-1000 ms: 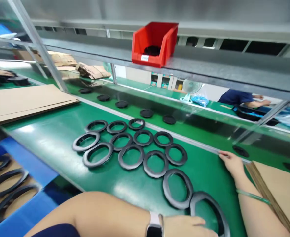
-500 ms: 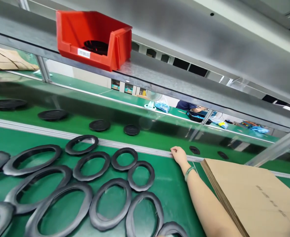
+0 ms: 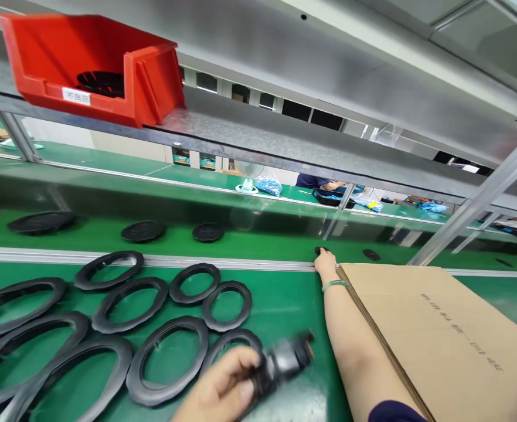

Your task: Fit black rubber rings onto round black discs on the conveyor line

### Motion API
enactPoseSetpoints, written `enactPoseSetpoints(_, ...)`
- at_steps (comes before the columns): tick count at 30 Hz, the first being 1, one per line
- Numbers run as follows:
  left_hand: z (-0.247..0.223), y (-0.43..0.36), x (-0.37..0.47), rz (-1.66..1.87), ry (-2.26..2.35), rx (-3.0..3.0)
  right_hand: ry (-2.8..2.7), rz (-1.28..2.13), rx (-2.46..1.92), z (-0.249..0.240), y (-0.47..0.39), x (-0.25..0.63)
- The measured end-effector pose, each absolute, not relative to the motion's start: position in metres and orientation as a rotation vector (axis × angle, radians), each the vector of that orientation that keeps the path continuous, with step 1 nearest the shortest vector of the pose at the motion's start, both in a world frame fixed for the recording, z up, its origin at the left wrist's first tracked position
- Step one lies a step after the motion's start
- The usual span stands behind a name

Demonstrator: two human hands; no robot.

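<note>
Item: black rubber ring [image 3: 280, 363], blurred, bunched in the left hand [image 3: 223, 387] at the near edge of the green bench [image 3: 293, 305]. Fingers closed round it; part sticks out to the right, clear of the surface.

Right hand [image 3: 326, 266]: stretched to the far edge of the bench, at the metal rail [image 3: 153, 259], fingertips on or just by a small black part [image 3: 322, 251] on the belt [image 3: 109, 234] beyond. Gripping or merely touching: can't tell. Green bracelet [image 3: 334, 285] on the wrist.

Handling (est.): ring looks soft, thin, light; folds in the fist, so not fragile. Matte, prob. not slippery. Best held by the band itself, pinched across its width; likely to flop if held at one point.

Nearby:
- approx. a dozen like oval rings [image 3: 166, 360] laid flat in rows, touching, left half of the bench.
- stack of cardboard sheets [image 3: 438, 328], right side, just beside the right forearm.
- black discs [image 3: 143, 231] spaced along the belt.
- red bin [image 3: 91, 67] on the shelf above, black part inside.
- another person's sleeve [image 3: 313, 180] far behind, at another bench.
</note>
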State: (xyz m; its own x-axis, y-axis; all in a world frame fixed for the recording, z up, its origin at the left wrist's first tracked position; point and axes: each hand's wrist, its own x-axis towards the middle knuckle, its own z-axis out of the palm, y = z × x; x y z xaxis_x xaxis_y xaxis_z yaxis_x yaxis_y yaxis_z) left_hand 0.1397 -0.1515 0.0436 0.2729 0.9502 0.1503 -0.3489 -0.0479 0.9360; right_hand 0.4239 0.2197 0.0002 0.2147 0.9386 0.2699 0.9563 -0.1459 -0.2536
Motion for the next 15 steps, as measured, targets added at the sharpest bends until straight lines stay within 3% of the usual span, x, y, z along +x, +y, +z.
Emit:
enactPoseSetpoints(5,0.064,-0.134,0.105,1.443,0.668,0.642,-1.814,-0.135,-2.107,0.0,0.231,0.419)
enactPoseSetpoints(15,0.054,-0.122,0.084,1.448,0.659,0.504,-1.961,-0.075,-2.017,0.0,0.253,0.421)
